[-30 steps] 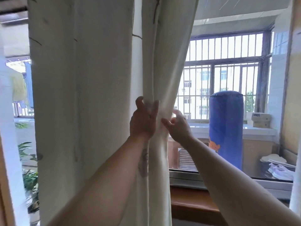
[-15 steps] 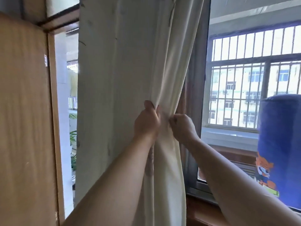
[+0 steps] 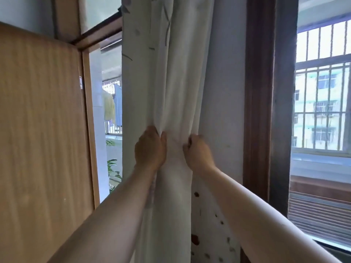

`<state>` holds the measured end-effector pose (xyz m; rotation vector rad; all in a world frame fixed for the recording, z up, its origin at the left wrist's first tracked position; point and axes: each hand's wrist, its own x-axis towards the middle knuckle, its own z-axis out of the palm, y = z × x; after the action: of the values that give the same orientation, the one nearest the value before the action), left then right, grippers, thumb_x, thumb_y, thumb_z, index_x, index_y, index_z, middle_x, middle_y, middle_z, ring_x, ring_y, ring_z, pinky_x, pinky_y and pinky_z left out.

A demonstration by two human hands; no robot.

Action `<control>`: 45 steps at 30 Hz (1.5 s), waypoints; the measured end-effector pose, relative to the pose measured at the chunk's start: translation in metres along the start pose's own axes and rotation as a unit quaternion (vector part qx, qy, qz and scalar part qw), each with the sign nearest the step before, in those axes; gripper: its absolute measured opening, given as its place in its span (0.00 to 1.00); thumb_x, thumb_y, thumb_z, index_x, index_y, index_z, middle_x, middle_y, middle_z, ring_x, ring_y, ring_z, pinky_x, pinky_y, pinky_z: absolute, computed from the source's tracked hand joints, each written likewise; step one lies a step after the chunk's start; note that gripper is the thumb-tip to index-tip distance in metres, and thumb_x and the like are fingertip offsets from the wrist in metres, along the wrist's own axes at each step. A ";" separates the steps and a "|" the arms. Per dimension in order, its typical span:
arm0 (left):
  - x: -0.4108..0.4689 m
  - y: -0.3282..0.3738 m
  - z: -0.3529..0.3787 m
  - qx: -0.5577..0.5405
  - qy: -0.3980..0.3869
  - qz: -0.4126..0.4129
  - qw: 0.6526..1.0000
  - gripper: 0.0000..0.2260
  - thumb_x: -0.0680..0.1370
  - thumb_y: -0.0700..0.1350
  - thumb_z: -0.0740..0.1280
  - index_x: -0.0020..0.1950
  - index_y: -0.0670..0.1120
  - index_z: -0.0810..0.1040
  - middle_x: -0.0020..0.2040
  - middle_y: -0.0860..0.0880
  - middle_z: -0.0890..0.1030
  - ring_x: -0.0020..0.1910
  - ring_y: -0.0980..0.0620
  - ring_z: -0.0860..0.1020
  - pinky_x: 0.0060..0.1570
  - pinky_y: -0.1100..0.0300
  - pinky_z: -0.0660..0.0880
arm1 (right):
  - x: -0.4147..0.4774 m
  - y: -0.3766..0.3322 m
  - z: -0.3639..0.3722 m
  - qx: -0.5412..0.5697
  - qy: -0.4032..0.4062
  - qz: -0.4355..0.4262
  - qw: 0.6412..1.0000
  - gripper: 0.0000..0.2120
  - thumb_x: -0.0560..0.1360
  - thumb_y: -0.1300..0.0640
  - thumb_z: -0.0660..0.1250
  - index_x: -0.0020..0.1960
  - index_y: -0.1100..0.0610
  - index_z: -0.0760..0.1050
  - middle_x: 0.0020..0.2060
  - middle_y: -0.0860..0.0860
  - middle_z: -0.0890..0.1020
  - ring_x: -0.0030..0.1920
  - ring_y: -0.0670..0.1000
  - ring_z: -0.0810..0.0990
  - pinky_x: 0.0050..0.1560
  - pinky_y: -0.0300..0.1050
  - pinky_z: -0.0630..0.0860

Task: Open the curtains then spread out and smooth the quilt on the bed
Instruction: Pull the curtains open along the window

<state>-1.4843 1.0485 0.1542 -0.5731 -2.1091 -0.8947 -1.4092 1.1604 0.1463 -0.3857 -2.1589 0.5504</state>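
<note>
A cream curtain (image 3: 167, 76) with faint grey leaf marks hangs bunched into a narrow column in the middle of the view. My left hand (image 3: 150, 149) grips its folds from the left at about chest height. My right hand (image 3: 197, 151) is closed on the curtain's right edge, close beside the left hand. The cloth between the hands is gathered and creased. The window (image 3: 321, 111) to the right is uncovered. Neither the bed nor the quilt is in view.
A light wooden panel (image 3: 41, 139) fills the left side. A dark brown window frame (image 3: 266, 103) stands right of a strip of white wall (image 3: 222, 103). Metal bars and a building show outside. Hanging clothes (image 3: 114, 107) and a green plant (image 3: 114, 168) lie beyond the left opening.
Both hands have carried the curtain leftward, bunching it tighter. The window and blue cylinder have slid out to the right; the wooden panel has come into view on the left.
</note>
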 end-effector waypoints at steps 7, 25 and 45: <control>0.024 -0.016 0.010 -0.193 0.007 -0.101 0.976 0.36 0.72 0.60 0.68 0.72 0.46 0.56 0.69 0.44 0.70 0.64 0.41 0.73 0.64 0.45 0.68 | 0.022 -0.008 0.016 0.217 0.035 0.083 0.972 0.39 0.74 0.52 0.70 0.75 0.61 0.50 0.69 0.57 0.66 0.68 0.57 0.69 0.68 0.49 0.68; 0.088 -0.106 0.040 0.014 -0.062 -0.054 0.997 0.12 0.83 0.50 0.53 0.56 0.42 0.69 0.53 0.41 0.79 0.51 0.38 0.79 0.52 0.48 0.75 | 0.086 -0.044 0.124 0.089 -0.080 0.011 0.993 0.15 0.82 0.57 0.56 0.57 0.67 0.75 0.56 0.64 0.79 0.57 0.60 0.77 0.49 0.43 0.70; 0.056 -0.024 0.011 -0.083 0.130 -0.044 0.987 0.45 0.71 0.57 0.69 0.78 0.42 0.48 0.77 0.41 0.56 0.76 0.41 0.55 0.74 0.43 0.51 | 0.046 -0.022 0.013 0.129 0.024 0.051 0.990 0.22 0.79 0.65 0.57 0.72 0.56 0.65 0.64 0.55 0.75 0.62 0.55 0.75 0.54 0.37 0.68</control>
<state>-1.5391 1.0470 0.1835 -0.4237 -1.8478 -1.1402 -1.4485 1.1594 0.1817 -0.3630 -1.9979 0.8578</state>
